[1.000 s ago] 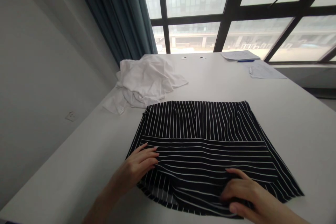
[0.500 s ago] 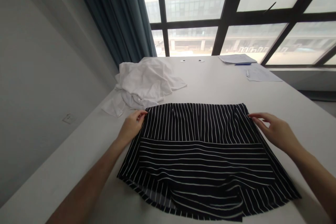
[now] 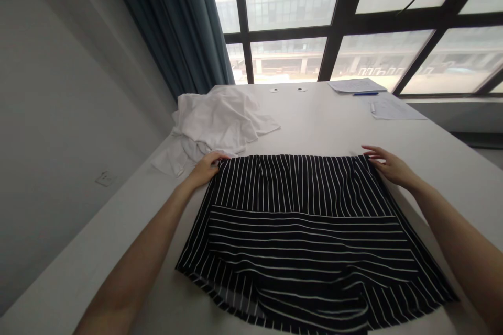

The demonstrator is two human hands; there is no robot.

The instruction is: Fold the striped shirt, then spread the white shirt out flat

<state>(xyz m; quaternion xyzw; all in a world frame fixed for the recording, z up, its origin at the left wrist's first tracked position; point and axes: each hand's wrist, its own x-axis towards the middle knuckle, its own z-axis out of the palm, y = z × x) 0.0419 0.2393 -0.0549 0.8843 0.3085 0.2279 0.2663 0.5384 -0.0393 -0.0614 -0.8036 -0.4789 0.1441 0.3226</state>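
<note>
A black garment with white stripes (image 3: 306, 220) lies spread on the white table, its straight edge at the far side and its curved hem close to me, with folds at the lower right. My left hand (image 3: 208, 167) pinches the garment's far left corner between thumb and fingers. At the far right corner, my right hand (image 3: 387, 165) touches the edge with its thumb side, the fingers apart and stretched out over the corner.
Crumpled white cloth (image 3: 220, 118) lies beyond my left hand on the table (image 3: 310, 125). Papers (image 3: 356, 85), a blue pen (image 3: 365, 94) and another sheet (image 3: 398, 109) are at the back right. A blue curtain (image 3: 176, 26) and windows stand behind.
Both hands have moved a little farther up to the garment's far corners. The right hand's fingers have spread from their pinch. The garment's lower right part has shifted slightly outward.
</note>
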